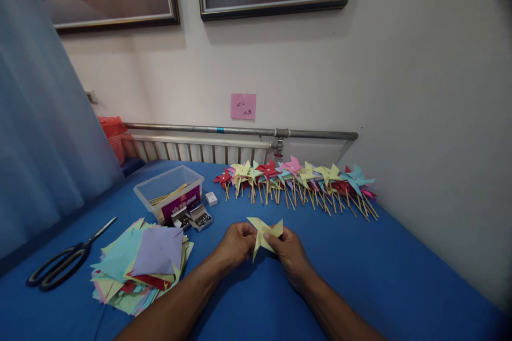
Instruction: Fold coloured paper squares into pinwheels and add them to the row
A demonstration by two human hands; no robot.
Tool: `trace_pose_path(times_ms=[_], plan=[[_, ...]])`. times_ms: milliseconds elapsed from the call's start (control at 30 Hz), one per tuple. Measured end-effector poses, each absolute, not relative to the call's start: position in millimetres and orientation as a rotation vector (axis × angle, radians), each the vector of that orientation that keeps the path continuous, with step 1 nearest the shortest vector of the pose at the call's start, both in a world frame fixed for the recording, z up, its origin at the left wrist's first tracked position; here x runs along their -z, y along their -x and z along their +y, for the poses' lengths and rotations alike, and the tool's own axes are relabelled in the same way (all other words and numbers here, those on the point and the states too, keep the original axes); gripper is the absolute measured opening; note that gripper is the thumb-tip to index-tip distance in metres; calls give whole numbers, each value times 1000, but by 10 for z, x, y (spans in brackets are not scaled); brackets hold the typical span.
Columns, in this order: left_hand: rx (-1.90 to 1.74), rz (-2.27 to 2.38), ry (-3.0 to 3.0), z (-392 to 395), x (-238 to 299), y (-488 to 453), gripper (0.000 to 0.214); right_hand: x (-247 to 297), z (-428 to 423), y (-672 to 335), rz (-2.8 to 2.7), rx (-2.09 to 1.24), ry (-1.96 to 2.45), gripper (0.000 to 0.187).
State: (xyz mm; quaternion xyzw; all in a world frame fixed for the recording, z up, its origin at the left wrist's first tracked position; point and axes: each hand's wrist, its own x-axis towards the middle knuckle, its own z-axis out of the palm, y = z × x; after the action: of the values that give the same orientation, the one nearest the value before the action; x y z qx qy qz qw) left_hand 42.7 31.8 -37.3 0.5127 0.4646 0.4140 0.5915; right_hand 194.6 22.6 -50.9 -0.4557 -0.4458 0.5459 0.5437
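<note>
Both of my hands pinch a pale yellow paper pinwheel (pixel 263 232) just above the blue table (pixel 380 272). My left hand (pixel 237 245) grips its left side, fingers closed on the paper. From the right, my right hand (pixel 290 254) holds the folded middle and right flap. A row of finished pinwheels on sticks (pixel 296 181) in yellow, pink, red and blue lies along the far edge, beyond my hands.
A stack of coloured paper squares (pixel 140 266) lies left of my forearm, with black scissors (pixel 66 261) further left. A clear plastic box holding sticks (pixel 170 192) and small boxes of pins (pixel 196 218) stand behind the stack. A radiator and wall close off the far side.
</note>
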Motion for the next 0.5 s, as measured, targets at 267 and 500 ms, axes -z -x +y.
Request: trace_pose_path(times_ms=[267,500], plan=[[-966,1085,-1187,312,337,-430,7,523,237,-1947,-1058,-1267,1082,36],[-949,1098,-1200,301,327,-427,6,486,212,-1945,-1081,-1234,1104,35]])
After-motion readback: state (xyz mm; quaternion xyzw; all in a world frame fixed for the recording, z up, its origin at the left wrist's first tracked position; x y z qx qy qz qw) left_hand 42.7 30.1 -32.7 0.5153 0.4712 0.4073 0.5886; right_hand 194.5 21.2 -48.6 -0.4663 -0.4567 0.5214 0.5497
